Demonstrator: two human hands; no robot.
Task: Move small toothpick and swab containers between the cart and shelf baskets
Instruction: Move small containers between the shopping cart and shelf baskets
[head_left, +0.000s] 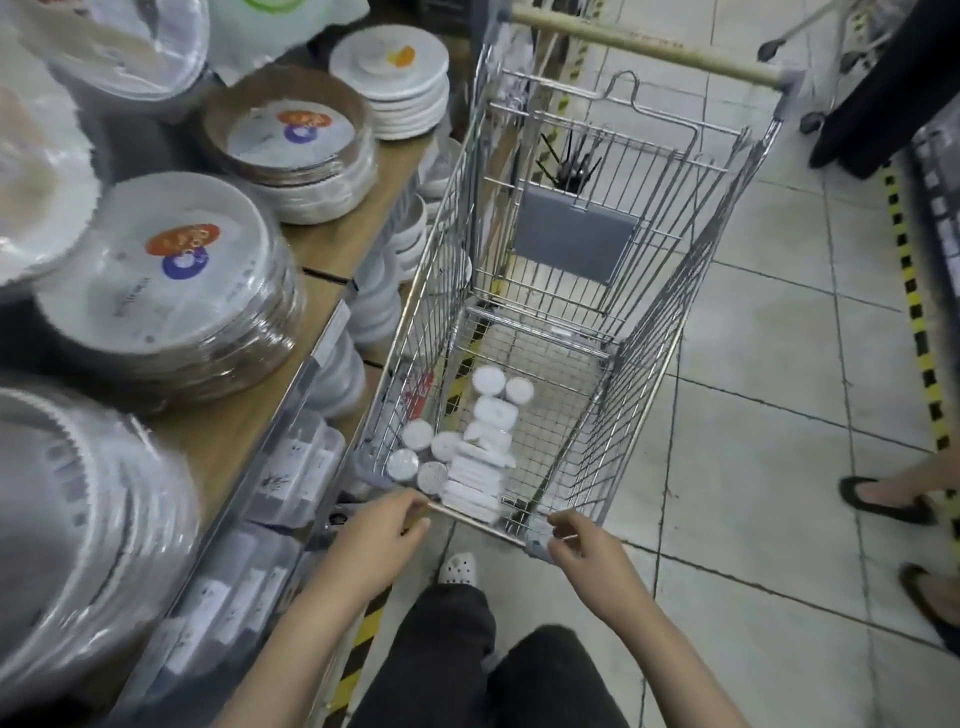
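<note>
A: Pale floor tiles run open to the right of the cart, out to a yellow and black striped line. On its left the cart stands just beside the shelf, with hardly any gap.

B: And at the near end?

A: The cart's rim sits right at the hands. The left hand curls its fingers over the near left corner of the rim. The right hand grips the near right corner the same way.

B: Where are the containers?

A: The small white containers lie on the cart's floor, bunched toward the near left side. Round ones show their lids upward. Flat boxes form a row whose long line runs from the near rim away toward the far end.

B: Anything hard to read?

A: The picture is blurred, so no label on them can be made out, and I cannot tell swabs from toothpicks. Wrapped plate stacks on the shelf are cut off at the left edge. Clear boxes on the lower shelf are smeared too. Someone's shoes show at the right edge, the rest of that person is out of frame. The folded gray seat flap sits at the cart's far end
</note>
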